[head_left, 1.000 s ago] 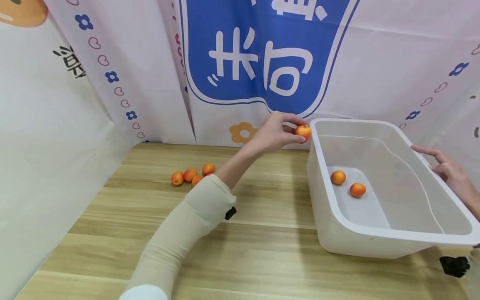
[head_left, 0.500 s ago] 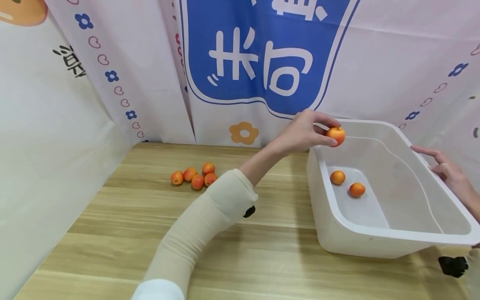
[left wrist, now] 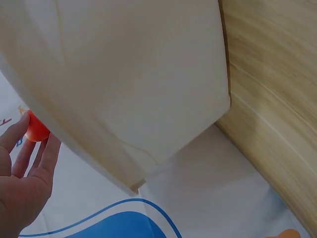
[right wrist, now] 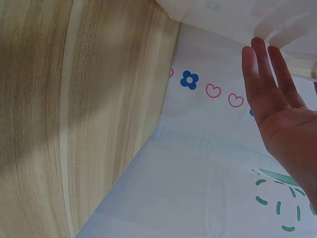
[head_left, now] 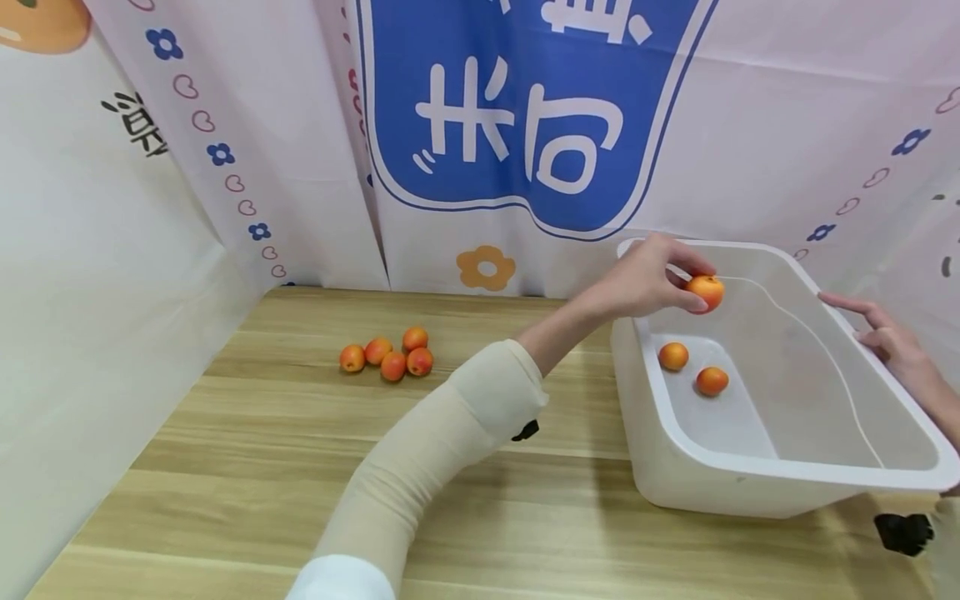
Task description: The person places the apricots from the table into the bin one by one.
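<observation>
Wooden tabletop; white cloth behind, bearing blue panel.

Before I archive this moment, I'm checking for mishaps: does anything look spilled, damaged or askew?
Nothing stands out. Five orange fruits sit together on the table, two fruits lie inside the white tub, and the left hand holds another fruit over it. No spill or damage shows; the backdrop is merely creased.

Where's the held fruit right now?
Head view, right of centre: the held fruit is pinched in the left hand, over the white bin holding two fruits.
</observation>
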`<state>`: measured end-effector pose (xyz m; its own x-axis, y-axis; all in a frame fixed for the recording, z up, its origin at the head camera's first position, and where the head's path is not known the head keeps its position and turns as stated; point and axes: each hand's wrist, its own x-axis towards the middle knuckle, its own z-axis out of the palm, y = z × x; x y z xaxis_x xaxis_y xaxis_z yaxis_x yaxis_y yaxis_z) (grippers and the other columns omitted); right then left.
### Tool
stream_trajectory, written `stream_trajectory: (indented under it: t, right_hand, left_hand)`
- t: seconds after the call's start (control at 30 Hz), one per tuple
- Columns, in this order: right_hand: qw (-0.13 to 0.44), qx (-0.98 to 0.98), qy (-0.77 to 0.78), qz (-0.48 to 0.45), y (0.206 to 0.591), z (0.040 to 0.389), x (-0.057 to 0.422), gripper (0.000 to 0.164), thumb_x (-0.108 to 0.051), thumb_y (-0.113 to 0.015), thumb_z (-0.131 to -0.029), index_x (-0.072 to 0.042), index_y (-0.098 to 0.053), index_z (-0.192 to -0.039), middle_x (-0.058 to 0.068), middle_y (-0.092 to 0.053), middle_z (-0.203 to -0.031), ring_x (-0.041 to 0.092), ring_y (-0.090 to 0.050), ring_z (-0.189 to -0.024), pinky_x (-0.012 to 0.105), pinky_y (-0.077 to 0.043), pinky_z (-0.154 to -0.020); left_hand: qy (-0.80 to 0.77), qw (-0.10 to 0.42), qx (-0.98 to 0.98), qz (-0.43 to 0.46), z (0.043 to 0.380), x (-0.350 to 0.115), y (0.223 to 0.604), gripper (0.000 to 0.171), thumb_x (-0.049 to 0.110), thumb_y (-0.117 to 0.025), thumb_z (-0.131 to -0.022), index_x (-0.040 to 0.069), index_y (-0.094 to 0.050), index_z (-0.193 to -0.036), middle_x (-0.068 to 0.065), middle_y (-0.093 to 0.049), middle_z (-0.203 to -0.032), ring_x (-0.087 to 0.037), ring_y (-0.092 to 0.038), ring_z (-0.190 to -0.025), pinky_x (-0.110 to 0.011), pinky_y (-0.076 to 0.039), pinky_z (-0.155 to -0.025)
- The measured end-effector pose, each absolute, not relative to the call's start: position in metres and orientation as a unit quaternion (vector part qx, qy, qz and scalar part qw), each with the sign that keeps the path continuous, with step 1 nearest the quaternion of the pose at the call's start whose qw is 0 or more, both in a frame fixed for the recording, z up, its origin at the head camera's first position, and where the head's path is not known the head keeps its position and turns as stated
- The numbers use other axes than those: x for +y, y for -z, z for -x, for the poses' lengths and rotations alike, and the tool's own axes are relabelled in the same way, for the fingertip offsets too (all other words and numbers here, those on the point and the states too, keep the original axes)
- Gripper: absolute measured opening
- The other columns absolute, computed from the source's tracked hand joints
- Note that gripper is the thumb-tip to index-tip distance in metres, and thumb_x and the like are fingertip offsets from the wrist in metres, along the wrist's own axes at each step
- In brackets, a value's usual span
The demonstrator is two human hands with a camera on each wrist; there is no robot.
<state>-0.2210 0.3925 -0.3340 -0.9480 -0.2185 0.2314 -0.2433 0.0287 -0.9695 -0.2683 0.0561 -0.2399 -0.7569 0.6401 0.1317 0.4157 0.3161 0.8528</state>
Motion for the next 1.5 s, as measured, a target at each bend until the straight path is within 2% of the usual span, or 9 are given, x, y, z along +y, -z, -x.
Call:
stream_trajectory:
  t: [0.23, 0.47, 0.73, 1.07, 1.27, 1.5]
  right_hand:
    - [0.011, -0.703, -0.685, -0.191, 0.335, 0.225, 0.393, 0.069, 0.011, -0.020, -0.101, -0.028, -0.064, -0.138, -0.008, -0.074, -0.104, 0.011, -0.063, -0.057, 0.022, -0.051, -0.043]
    - [0.015, -0.737, -0.659, -0.151, 0.331, 0.223, 0.390, 0.063, 0.005, -0.023, -0.104, -0.032, -0.058, -0.141, -0.014, -0.072, -0.109, 0.013, -0.067, -0.062, 0.026, -0.054, -0.044]
    - [0.006, -0.713, -0.682, -0.165, 0.332, 0.223, 0.387, 0.065, 0.007, -0.021, -0.104, -0.030, -0.061, -0.140, -0.008, -0.073, -0.103, 0.013, -0.065, -0.059, 0.024, -0.053, -0.044]
    - [0.018, -0.749, -0.647, -0.142, 0.331, 0.220, 0.385, 0.060, 0.002, -0.024, -0.107, -0.033, -0.054, -0.145, -0.014, -0.071, -0.110, 0.014, -0.069, -0.065, 0.027, -0.056, -0.047]
    - [0.025, -0.757, -0.635, -0.152, 0.332, 0.222, 0.385, 0.061, 0.003, -0.024, -0.106, -0.033, -0.055, -0.144, -0.014, -0.071, -0.110, 0.013, -0.068, -0.063, 0.026, -0.055, -0.045]
    - [0.020, -0.745, -0.647, -0.160, 0.332, 0.225, 0.386, 0.062, 0.005, -0.024, -0.105, -0.032, -0.057, -0.142, -0.014, -0.071, -0.109, 0.012, -0.067, -0.064, 0.025, -0.054, -0.045]
  left_hand:
    - [-0.464, 0.129, 0.817, -0.316, 0.268, 0.072, 0.244, 0.039, -0.001, -0.078, -0.089, 0.001, -0.071, -0.128, -0.006, -0.072, -0.115, -0.012, -0.068, -0.095, -0.010, -0.053, -0.077]
    - [-0.399, 0.125, 0.850, -0.320, 0.269, 0.088, 0.247, 0.038, 0.003, -0.080, -0.089, 0.006, -0.073, -0.127, -0.001, -0.073, -0.114, -0.008, -0.063, -0.100, -0.006, -0.049, -0.078]
    - [-0.383, 0.139, 0.859, -0.311, 0.267, 0.102, 0.252, 0.034, 0.001, -0.079, -0.089, 0.007, -0.075, -0.123, 0.000, -0.072, -0.107, -0.007, -0.061, -0.094, -0.006, -0.049, -0.074]
    - [-0.318, 0.131, 0.883, -0.319, 0.269, 0.110, 0.262, 0.031, 0.004, -0.081, -0.089, 0.008, -0.076, -0.119, 0.001, -0.072, -0.104, -0.006, -0.061, -0.091, -0.006, -0.049, -0.073]
    - [-0.296, 0.138, 0.894, -0.307, 0.267, 0.119, 0.265, 0.028, 0.006, -0.079, -0.091, 0.011, -0.076, -0.118, 0.004, -0.068, -0.102, -0.006, -0.059, -0.087, -0.006, -0.049, -0.067]
    - [-0.275, 0.158, 0.901, -0.296, 0.269, 0.127, 0.270, 0.023, 0.002, -0.078, -0.091, 0.009, -0.076, -0.113, 0.002, -0.068, -0.102, -0.008, -0.063, -0.080, -0.008, -0.051, -0.062]
